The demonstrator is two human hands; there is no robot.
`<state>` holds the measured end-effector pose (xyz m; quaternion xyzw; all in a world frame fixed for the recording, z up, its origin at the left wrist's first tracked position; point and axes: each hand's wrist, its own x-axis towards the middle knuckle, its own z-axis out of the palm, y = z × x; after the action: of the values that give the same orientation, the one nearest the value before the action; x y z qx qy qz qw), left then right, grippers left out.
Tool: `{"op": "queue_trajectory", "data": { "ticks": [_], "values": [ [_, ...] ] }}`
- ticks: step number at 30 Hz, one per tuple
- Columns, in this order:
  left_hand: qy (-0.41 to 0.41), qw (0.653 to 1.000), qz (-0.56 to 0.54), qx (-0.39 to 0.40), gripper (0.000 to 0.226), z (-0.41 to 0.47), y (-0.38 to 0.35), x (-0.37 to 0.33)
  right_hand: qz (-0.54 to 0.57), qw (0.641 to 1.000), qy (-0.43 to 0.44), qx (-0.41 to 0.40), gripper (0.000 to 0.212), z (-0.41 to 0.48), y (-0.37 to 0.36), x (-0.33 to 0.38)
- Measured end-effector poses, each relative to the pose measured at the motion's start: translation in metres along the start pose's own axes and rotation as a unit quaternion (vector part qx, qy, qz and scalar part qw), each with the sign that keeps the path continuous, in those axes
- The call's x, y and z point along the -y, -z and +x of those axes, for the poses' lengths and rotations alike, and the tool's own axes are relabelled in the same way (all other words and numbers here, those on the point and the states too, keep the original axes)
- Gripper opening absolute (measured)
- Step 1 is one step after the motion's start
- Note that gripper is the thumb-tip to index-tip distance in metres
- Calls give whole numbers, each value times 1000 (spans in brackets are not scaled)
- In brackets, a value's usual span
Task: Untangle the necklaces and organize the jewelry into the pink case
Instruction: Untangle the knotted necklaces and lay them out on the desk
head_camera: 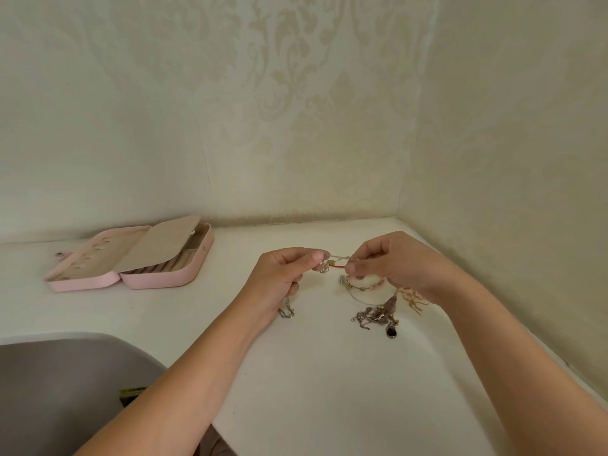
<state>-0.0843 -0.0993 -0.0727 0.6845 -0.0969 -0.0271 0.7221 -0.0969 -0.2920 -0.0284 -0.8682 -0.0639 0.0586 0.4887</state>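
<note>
The white tabletop (312, 373) fills a corner formed by two walls covered in pale patterned wallpaper (296, 110). A grey rounded surface (65, 390) sits below the tabletop edge at lower left. The pink case (158, 279) lies open at the left rear of the tabletop, well apart from both hands, with a beige inner flap (164, 243) folded over part of its right half. The left hand (286, 274) and right hand (394, 261) are raised near each other at centre right, each pinching one end of a thin chain (337, 257) stretched between them; a short red cord (336, 266) runs just beneath it. A second link chain (286, 311) hangs from the curled lower fingers of the left hand. The tangle of necklaces (375, 314) rests on the tabletop below the right hand, with a dark pendant (391, 331) at its near edge
</note>
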Motion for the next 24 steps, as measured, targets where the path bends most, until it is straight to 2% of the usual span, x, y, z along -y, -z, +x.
{"op": "queue_trajectory", "data": {
  "ticks": [4, 10, 13, 19, 24],
  "values": [
    [-3, 1000, 7, -11, 10, 1, 0, 1, -10, 1000, 20, -8, 15, -2, 3, 0],
    [13, 1000, 15, -12, 7, 3, 0, 4, 56, 996, 58, -35, 19, -2, 3, 0],
    [43, 998, 34, -1, 21, 3, 1, 4, 68, 995, 61, -39, 21, -2, 2, 1],
    [82, 992, -94, -13, 33, 5, -1, 0, 62, 995, 39, -61, 20, -3, 5, 2],
    [72, 980, -183, 1, 30, 5, 3, -3, 102, 989, 39, -97, 26, 1, 8, -1]
  ]
}}
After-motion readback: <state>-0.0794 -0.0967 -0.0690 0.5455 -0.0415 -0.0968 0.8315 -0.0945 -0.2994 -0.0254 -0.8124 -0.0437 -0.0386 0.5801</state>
